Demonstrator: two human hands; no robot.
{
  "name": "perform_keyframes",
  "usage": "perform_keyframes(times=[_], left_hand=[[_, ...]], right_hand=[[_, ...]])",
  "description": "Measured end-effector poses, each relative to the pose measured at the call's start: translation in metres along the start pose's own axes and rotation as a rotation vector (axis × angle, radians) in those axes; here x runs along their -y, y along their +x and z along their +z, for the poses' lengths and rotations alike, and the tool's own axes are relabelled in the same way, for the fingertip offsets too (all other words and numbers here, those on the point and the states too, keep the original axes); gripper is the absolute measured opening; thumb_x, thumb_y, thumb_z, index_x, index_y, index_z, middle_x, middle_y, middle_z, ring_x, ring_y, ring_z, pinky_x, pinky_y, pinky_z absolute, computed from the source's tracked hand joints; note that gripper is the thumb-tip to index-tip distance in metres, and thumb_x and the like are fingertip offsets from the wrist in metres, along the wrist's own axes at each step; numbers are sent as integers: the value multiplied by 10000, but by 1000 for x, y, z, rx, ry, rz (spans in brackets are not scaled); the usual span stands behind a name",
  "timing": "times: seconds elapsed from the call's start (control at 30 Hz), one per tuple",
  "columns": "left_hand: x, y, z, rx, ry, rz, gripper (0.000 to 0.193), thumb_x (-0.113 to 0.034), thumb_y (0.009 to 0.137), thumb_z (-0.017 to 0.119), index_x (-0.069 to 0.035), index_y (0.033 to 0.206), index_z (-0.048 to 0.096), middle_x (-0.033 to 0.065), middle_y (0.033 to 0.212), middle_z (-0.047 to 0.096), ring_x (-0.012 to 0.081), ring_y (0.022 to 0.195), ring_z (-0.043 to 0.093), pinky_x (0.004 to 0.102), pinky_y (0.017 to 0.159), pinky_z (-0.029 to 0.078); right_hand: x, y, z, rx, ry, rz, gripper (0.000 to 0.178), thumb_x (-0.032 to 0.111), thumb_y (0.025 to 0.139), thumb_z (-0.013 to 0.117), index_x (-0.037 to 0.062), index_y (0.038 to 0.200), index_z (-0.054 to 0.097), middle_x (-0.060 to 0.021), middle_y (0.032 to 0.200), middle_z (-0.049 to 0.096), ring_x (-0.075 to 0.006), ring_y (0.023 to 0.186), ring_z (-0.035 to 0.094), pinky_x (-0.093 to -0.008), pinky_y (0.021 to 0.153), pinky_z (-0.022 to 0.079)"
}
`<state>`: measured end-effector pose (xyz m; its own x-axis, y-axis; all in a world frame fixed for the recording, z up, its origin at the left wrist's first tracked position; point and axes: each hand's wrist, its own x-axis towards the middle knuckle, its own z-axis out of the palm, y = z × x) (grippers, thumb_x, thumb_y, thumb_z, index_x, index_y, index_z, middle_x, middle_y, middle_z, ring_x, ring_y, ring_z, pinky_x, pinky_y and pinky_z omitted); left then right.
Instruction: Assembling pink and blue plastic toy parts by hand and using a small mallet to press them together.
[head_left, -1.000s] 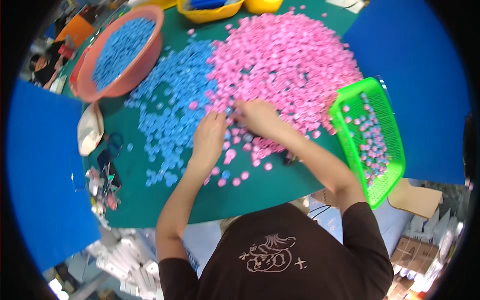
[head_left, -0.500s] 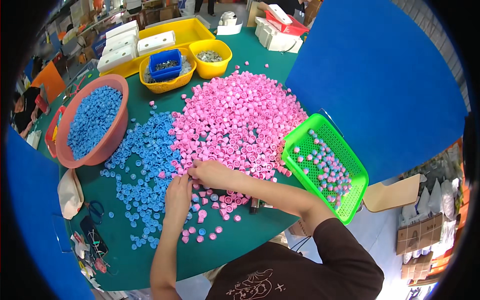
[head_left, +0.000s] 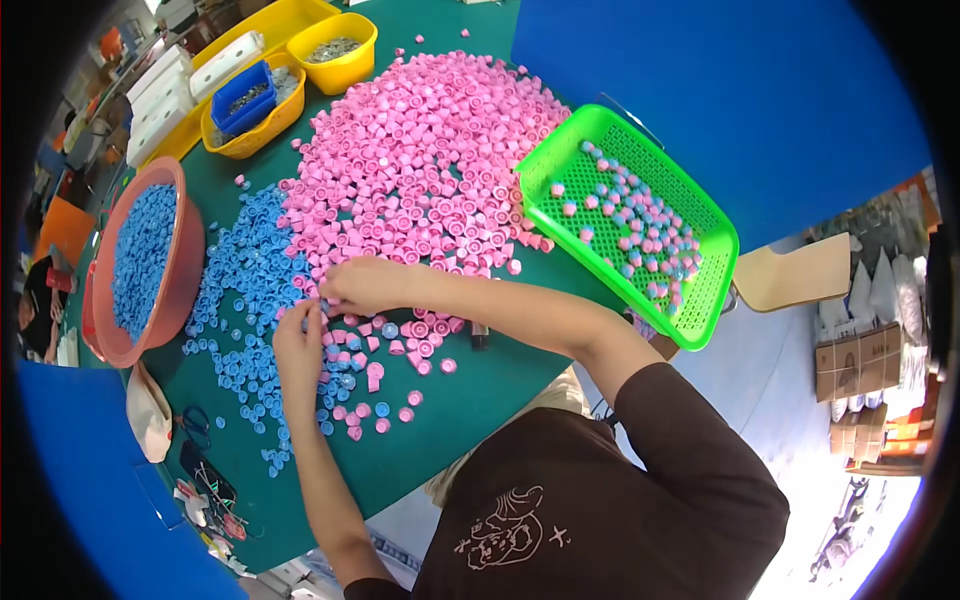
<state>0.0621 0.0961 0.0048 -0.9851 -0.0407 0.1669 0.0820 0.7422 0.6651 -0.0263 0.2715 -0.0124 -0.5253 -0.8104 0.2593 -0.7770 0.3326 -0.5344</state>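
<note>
**Hands meet at the seam of pink and blue caps**

While the big heap of pink caps (head_left: pixel 430 150) fills the middle of the green table (head_left: pixel 470 400), both hands work at its near edge, toward 7 o'clock of the heap, where pink pieces lie mixed with the scattered blue caps (head_left: pixel 245 290). The left hand (head_left: pixel 298 345) lies palm down on the mixed caps, fingers pointing up toward the heap; whether its fingertips pinch a cap cannot be told from this height. The right hand (head_left: pixel 365 285) sits just above it at about 1 o'clock, fingers curled together over the pink pieces, and what it grips, if anything, is hidden under the knuckles.

Off at 3 o'clock of the heap stands a green mesh basket (head_left: pixel 700 300), holding a thin layer of pink and blue pieces. At 9 o'clock a salmon-coloured basin (head_left: pixel 185 290) is heaped with blue caps, and yellow tubs (head_left: pixel 345 70) stand at 11 o'clock (their contents are too small to make out).

By the look of it, the step in hand is picking up or pairing caps where the colours meet. The next move calls for a clean fingertip pinch on single small caps without scattering their neighbours.
</note>
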Motion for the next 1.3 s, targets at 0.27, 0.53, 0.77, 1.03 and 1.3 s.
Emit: perform_keyframes(times=[0.27,0.53,0.77,1.03,1.3], left_hand=[[-6,5,10,248,-1402,-506,323,-333,989,515,-63,1147,599,44,842,619,84,593,558,175,446,389],[-53,-7,13,48,-1044,-482,278,-256,947,623,-45,1127,605,14,756,608,49,480,521,155,362,344],[-52,-11,26,61,-1159,-457,249,-261,966,592,-63,1116,583,13,783,613,48,497,527,155,387,380],[-106,0,48,47,-1447,-365,183,-280,996,535,-110,1056,567,-9,825,607,57,585,567,166,468,466],[-221,22,120,477,-1653,-329,225,-311,997,523,-105,1079,563,13,814,597,85,594,575,176,454,428]], right_hand=[[2,-32,-17,-233,626,192,299,291,874,692,33,1023,674,-64,924,675,-144,793,635,-313,705,517],[22,-40,-29,-253,542,245,282,298,848,694,46,973,673,-101,795,665,-207,715,625,-324,669,481],[32,-43,-33,-314,309,134,284,277,866,669,17,979,650,-151,855,642,-316,820,639,-393,717,497],[47,-78,-76,-513,388,309,237,184,855,709,9,1006,655,-101,930,678,-183,834,645,-305,745,499],[62,-246,-174,-796,-15,937,248,199,870,692,57,1073,668,-49,945,671,-100,794,586,-228,683,457]])
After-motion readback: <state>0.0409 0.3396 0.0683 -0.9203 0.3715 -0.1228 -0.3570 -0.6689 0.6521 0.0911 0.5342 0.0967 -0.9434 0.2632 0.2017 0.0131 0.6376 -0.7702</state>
